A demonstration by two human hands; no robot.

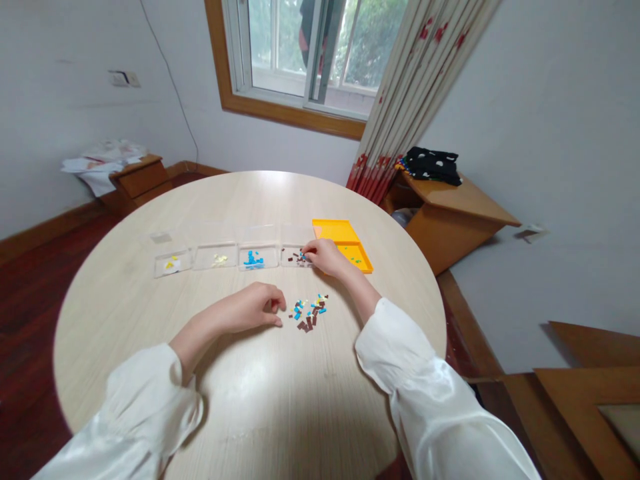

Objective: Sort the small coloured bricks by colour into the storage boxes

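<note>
A small heap of tiny coloured pieces, brown, blue and yellow, lies in the middle of a round pale wooden table. My left hand rests on the table just left of the heap, fingers curled in. My right hand reaches over the rightmost of several clear shallow trays, which holds brown pieces, with its fingertips pinched on a small piece at the tray's edge. The neighbouring trays hold blue pieces, pale yellow pieces and a yellow piece.
An orange flat tray with a few tiny pieces lies just right of my right hand. Behind the table are a window, a curtain, a low wooden cabinet with dark cloth on it, and another cabinet at left.
</note>
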